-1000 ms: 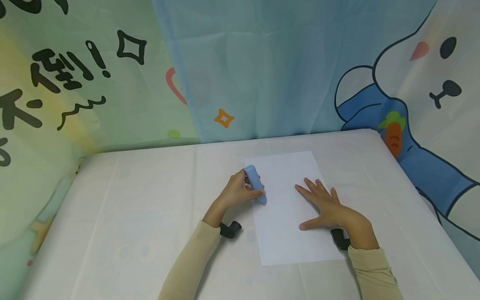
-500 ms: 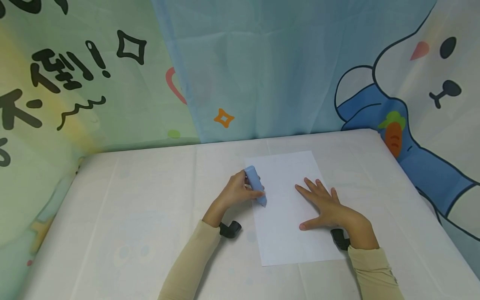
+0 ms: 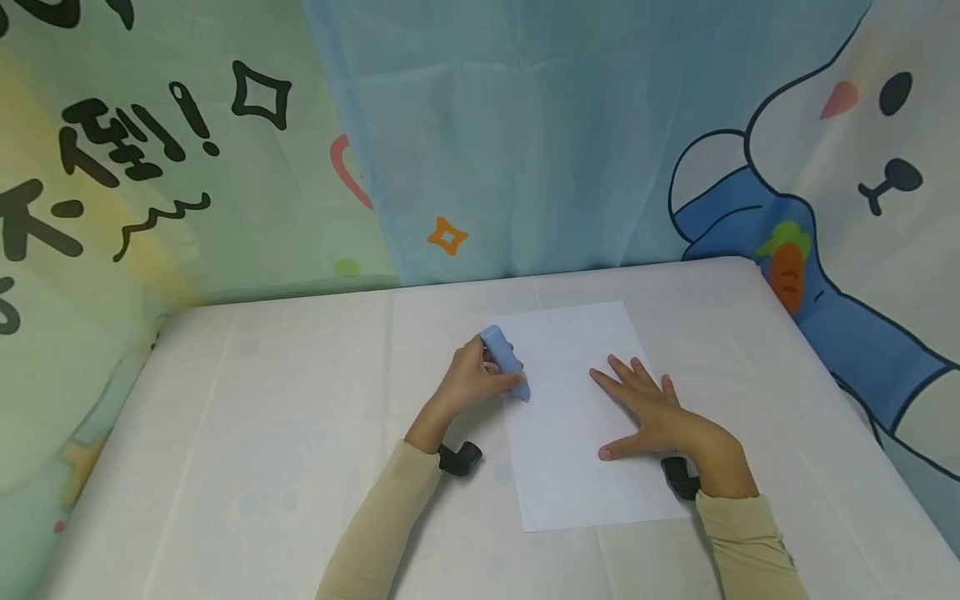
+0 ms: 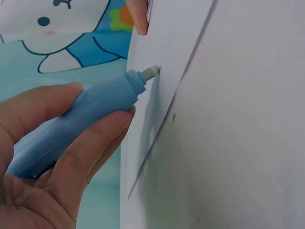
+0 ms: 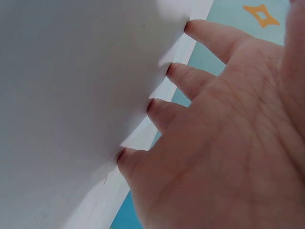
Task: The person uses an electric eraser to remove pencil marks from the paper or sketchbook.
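My left hand [image 3: 467, 382] pinches a light blue electric eraser [image 3: 504, 354] between thumb and fingers, over the left edge of a white sheet of paper [image 3: 570, 492]. In the left wrist view the eraser [image 4: 90, 107] points its short greyish tip at the paper [image 4: 167, 33], the tip right at the surface. My right hand [image 3: 651, 417] lies spread on the right half of the sheet, fingers apart and thumb out to the side. Seen from the right wrist, the fingertips of this hand [image 5: 214, 129] rest on the paper.
A white cloth [image 3: 285, 433] with faint creases covers the table. Behind it hangs a printed backdrop [image 3: 525, 150] with dark lettering and a cartoon animal in a blue scarf. Black wrist cameras sit at both cuffs, close to the tabletop.
The left hand has moved the electric eraser slightly up and to the left along the paper's edge. The right hand and the sheet stay where they were.
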Motion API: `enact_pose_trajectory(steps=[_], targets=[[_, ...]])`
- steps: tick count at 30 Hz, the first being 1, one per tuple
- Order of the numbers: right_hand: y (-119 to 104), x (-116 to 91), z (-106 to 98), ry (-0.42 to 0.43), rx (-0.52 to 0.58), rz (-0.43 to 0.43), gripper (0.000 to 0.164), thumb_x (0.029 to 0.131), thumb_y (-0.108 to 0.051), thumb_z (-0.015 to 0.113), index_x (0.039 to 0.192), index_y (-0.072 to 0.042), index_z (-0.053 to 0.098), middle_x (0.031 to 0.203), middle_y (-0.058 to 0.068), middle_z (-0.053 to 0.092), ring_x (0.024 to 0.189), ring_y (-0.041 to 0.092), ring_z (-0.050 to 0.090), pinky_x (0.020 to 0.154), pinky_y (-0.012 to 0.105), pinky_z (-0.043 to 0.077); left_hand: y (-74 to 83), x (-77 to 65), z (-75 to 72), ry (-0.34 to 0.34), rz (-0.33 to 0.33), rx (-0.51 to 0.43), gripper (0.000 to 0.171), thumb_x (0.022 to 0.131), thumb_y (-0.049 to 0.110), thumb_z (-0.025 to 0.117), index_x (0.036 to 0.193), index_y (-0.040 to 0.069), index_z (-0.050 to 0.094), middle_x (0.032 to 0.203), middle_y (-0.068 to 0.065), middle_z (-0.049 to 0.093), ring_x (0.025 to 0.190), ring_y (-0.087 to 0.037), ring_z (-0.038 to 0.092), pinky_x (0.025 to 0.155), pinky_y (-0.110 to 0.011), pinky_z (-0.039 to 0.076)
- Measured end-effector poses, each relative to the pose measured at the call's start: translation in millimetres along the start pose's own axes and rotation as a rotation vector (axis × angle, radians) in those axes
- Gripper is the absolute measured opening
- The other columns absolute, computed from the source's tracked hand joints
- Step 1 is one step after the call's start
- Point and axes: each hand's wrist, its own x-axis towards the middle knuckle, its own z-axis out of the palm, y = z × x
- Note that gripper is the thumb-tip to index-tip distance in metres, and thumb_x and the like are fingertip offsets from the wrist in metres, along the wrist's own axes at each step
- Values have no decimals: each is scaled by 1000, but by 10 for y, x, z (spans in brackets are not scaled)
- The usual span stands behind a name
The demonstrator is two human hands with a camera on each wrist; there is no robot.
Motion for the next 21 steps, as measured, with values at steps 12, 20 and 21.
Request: enact_pose_trajectory(steps=[12,20,21], targets=[[11,-2,11,2,3,13,113,64,-39,89,151,-3,27,159,30,4,144,51,-10,107,73,-17,-66,27,-12,82,30,-36,39,83,-4,72,114,-9,50,110,-29,67,93,-38,71,71,-30,62],[-4,-3,4,-8,2,13,111,66,-38,89,151,-3,26,159,29,3,144,51,-12,108,72,-17,-74,37,-8,173,16,-32,40,83,-3,74,116,-9,52,109,-27,68,94,-37,70,71,-30,62],[-4,-3,2,-11,2,14,112,66,-38,89,151,-3,26,159,29,3,144,50,-12,108,72,-17,-76,40,-7,180,16,-32,40,83,-3,74,116,-9,52,109,-27,68,94,-37,70,71,-30,62]])
